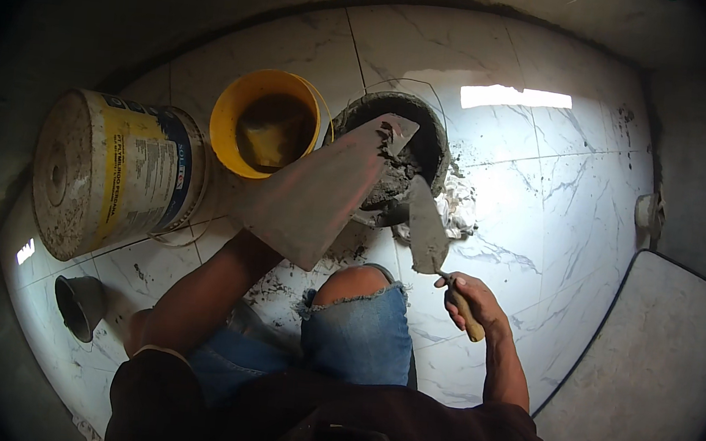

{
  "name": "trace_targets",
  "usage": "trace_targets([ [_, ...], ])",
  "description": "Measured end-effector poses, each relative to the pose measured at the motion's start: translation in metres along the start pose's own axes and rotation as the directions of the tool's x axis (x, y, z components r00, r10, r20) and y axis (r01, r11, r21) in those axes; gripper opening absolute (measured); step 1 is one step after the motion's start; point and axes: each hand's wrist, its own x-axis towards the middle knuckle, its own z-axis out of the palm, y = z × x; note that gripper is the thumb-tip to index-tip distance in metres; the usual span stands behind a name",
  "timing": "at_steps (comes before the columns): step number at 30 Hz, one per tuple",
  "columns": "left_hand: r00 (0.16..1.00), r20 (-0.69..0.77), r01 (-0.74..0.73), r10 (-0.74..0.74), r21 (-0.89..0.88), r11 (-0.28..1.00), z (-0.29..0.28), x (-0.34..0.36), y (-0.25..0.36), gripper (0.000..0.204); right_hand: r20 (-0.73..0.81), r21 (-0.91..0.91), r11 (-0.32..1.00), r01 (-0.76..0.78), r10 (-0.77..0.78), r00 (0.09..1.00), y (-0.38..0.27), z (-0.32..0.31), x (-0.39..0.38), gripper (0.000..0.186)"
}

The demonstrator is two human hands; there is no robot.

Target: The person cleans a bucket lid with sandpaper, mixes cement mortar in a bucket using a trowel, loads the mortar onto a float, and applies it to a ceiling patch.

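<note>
My right hand (482, 304) is closed around the wooden handle of a pointed trowel (428, 229). The trowel's grey-smeared blade points away from me, its tip by the near rim of a dark bucket (441, 125) of wet grey mortar (402, 183). My left forearm (207, 302) runs under a long, flat plastering float (314, 198), which hides my left hand. That float is held tilted, its broad end near my knee and its far end over the bucket. Some mortar (390, 136) clings to the far end.
Left of the mortar bucket stands a yellow bucket (223, 137) with murky liquid. A large dirty pail (132, 174) lies on its side, near a small dark cup (81, 307). Crumpled whitish material (459, 205) touches the mortar bucket. Crumbs dot the tiled floor (497, 273); walls surround it.
</note>
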Motion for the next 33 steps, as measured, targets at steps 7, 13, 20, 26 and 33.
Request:
trace_targets([
  [7, 0.964, -0.056, -0.078, 0.26, 0.875, 0.478, 0.006, -0.012, -0.015, 0.047, -0.259, -0.674, 0.585, 0.452, -0.759, 0.597, -0.017, 0.057, 0.034, 0.05],
  [13, 0.922, 0.134, -0.148, 0.363, 0.989, 0.012, 0.029, -0.011, 0.004, 0.044, 0.046, -0.889, 0.196, 0.413, -0.86, 0.508, -0.031, 0.092, 0.034, 0.047],
  [20, 0.957, 0.259, -0.051, 0.131, 0.594, -0.803, -0.007, -0.029, -0.044, 0.033, 0.336, -0.818, 0.19, 0.544, -0.609, 0.718, -0.045, 0.102, -0.011, 0.046],
  [26, 0.893, 0.292, -0.226, 0.343, 0.949, -0.22, 0.026, -0.04, 0.008, 0.051, -0.023, -0.948, 0.252, 0.194, -0.663, 0.748, -0.042, 0.069, 0.036, 0.043],
  [33, 0.984, -0.133, -0.138, 0.118, -0.149, 0.979, -0.001, -0.05, -0.051, 0.05, -0.213, -0.781, 0.594, 0.194, -0.545, 0.811, -0.057, 0.098, 0.012, 0.045],
])
